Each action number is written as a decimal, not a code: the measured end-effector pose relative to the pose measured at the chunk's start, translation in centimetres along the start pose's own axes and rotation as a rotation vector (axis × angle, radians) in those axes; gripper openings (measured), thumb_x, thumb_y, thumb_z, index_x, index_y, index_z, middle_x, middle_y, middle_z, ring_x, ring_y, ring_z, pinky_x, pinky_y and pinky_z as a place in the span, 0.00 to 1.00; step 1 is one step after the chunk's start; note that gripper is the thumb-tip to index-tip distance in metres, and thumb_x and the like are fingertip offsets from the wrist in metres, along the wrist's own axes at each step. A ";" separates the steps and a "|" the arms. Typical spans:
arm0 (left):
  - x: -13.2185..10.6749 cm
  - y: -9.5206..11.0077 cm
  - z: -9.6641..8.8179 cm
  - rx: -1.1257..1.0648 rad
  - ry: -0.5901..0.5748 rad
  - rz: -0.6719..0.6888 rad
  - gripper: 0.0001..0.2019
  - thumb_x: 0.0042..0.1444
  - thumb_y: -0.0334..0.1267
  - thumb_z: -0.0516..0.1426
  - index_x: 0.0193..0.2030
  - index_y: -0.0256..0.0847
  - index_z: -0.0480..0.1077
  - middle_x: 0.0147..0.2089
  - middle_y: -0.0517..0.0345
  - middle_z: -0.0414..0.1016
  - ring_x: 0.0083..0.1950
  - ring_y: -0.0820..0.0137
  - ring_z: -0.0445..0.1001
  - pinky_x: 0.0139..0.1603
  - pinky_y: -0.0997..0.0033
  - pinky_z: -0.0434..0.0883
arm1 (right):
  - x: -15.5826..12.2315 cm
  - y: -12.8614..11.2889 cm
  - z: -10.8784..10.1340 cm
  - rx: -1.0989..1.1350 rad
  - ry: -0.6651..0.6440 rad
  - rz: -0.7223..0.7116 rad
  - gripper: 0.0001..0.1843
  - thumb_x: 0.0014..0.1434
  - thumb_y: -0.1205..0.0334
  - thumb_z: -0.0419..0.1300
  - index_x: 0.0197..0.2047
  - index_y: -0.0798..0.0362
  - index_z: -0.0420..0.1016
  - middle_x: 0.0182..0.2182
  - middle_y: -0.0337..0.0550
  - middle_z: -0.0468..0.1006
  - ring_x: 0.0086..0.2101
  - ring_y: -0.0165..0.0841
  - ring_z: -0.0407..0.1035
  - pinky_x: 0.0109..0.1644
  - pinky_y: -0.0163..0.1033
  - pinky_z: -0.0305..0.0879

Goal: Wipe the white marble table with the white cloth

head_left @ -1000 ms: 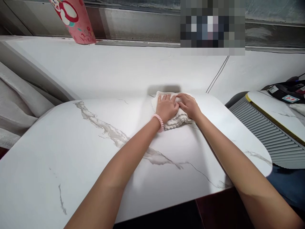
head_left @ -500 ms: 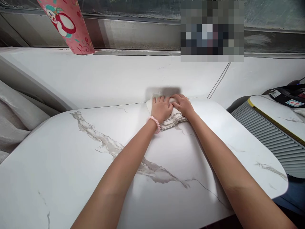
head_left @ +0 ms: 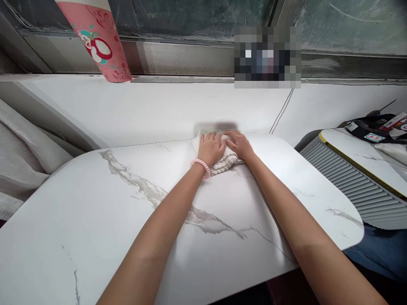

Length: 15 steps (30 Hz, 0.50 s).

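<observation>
Well, the white cloth [head_left: 225, 164] lies rumpled near the far edge of the marbled tabletop [head_left: 95, 216], close to the white wall [head_left: 159, 110], its wavy, brown-striped border toward me. Both my forearms [head_left: 159, 228] reach forward and converge on it. My left hand [head_left: 211, 150] rests palm-down on the cloth, fingers stretched ahead and slightly apart, nothing clenched. My right hand [head_left: 241, 147] lies just beside it, angled inward, fingers loosely extended over the cloth. A pink coil band [head_left: 206, 168] circles my left wrist; beyond, a pink cup [head_left: 103, 46] stands on the ledge [head_left: 178, 79].
</observation>
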<state>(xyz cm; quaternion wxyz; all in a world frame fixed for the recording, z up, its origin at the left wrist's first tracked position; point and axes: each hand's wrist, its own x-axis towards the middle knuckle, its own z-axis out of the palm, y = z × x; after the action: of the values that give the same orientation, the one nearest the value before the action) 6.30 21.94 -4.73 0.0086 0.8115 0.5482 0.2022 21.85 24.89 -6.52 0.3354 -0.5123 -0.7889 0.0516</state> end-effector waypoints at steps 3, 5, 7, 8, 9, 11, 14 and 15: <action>-0.8 0.1 -0.2 0.012 -0.012 -0.001 0.21 0.68 0.39 0.43 0.63 0.36 0.63 0.67 0.46 0.64 0.69 0.61 0.58 0.71 0.52 0.49 | -0.9 -0.7 -0.2 -0.001 0.003 0.003 0.19 0.59 0.59 0.51 0.51 0.53 0.73 0.52 0.51 0.76 0.54 0.45 0.67 0.60 0.51 0.60; -1.3 0.3 -0.3 0.019 -0.035 -0.009 0.22 0.67 0.40 0.43 0.64 0.37 0.62 0.68 0.46 0.62 0.69 0.61 0.57 0.71 0.52 0.49 | -1.6 -1.2 -0.3 0.000 0.004 -0.001 0.19 0.59 0.59 0.51 0.51 0.53 0.73 0.53 0.51 0.76 0.54 0.45 0.67 0.61 0.52 0.60; -1.9 0.5 -0.5 0.026 -0.063 -0.016 0.23 0.67 0.40 0.42 0.65 0.37 0.62 0.69 0.46 0.61 0.70 0.61 0.57 0.70 0.51 0.49 | -2.4 -1.6 -0.5 0.000 0.001 -0.009 0.19 0.59 0.59 0.51 0.51 0.53 0.73 0.53 0.51 0.76 0.55 0.45 0.66 0.61 0.52 0.59; -2.2 0.6 -0.6 0.030 -0.076 -0.020 0.23 0.67 0.41 0.42 0.65 0.37 0.61 0.69 0.46 0.60 0.70 0.60 0.57 0.70 0.50 0.49 | -2.8 -1.8 -0.7 -0.002 -0.001 -0.012 0.19 0.59 0.59 0.51 0.51 0.53 0.73 0.53 0.51 0.75 0.55 0.45 0.66 0.61 0.52 0.59; -2.6 0.7 -0.7 0.034 -0.085 -0.022 0.23 0.67 0.41 0.42 0.65 0.38 0.61 0.69 0.46 0.60 0.70 0.60 0.57 0.70 0.50 0.49 | -3.2 -2.1 -0.8 -0.004 -0.004 -0.014 0.19 0.60 0.59 0.51 0.51 0.53 0.73 0.53 0.51 0.75 0.55 0.45 0.66 0.62 0.53 0.59; -3.3 0.9 -1.0 0.045 -0.098 -0.023 0.24 0.67 0.41 0.42 0.66 0.37 0.60 0.70 0.46 0.59 0.70 0.60 0.56 0.71 0.51 0.48 | -3.9 -2.5 -0.9 -0.012 -0.009 -0.018 0.19 0.60 0.58 0.51 0.52 0.53 0.73 0.54 0.50 0.75 0.55 0.45 0.66 0.62 0.52 0.59; -4.5 1.3 -1.4 0.058 -0.112 -0.018 0.24 0.67 0.42 0.41 0.66 0.37 0.60 0.70 0.46 0.58 0.71 0.61 0.55 0.71 0.51 0.48 | -5.0 -3.2 -1.2 -0.026 -0.014 -0.024 0.19 0.61 0.58 0.52 0.52 0.53 0.72 0.55 0.51 0.74 0.56 0.45 0.65 0.63 0.53 0.57; -4.9 1.4 -1.6 0.060 -0.115 -0.015 0.24 0.68 0.42 0.41 0.66 0.36 0.59 0.70 0.46 0.58 0.71 0.61 0.55 0.71 0.51 0.48 | -5.4 -3.4 -1.2 -0.031 -0.017 -0.025 0.19 0.61 0.58 0.51 0.53 0.53 0.72 0.55 0.51 0.74 0.56 0.45 0.65 0.63 0.53 0.57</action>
<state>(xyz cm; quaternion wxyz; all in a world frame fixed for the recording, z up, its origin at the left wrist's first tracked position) 5.43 16.64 -4.53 0.0173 0.8175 0.5587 0.1386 21.24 18.43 -6.65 0.3212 -0.5073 -0.7987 0.0395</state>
